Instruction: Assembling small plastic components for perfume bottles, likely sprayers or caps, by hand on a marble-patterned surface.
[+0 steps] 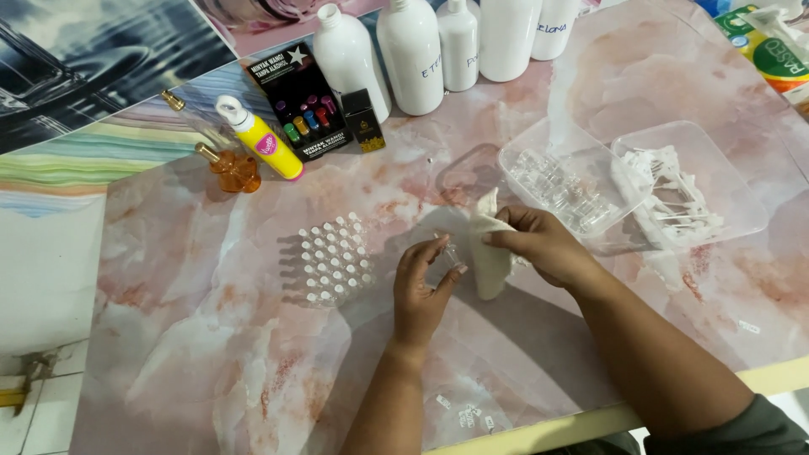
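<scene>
My left hand [421, 286] pinches a small clear glass vial [452, 254] above the pink marbled tabletop [253, 354]. My right hand [543, 244] grips a white cloth [489, 253] and presses it against the vial. To the left of my hands stands a cluster of several small clear vials with white caps [335, 257]. Just behind my right hand sits a clear plastic tray of empty vials [560, 190].
A second clear tray with white plastic parts [687, 198] is at the right. White bottles [410, 55] line the back, with a black box [297, 101], a yellow tube [261, 139] and an orange bottle [234, 168]. Small labels [468, 414] lie near the front edge.
</scene>
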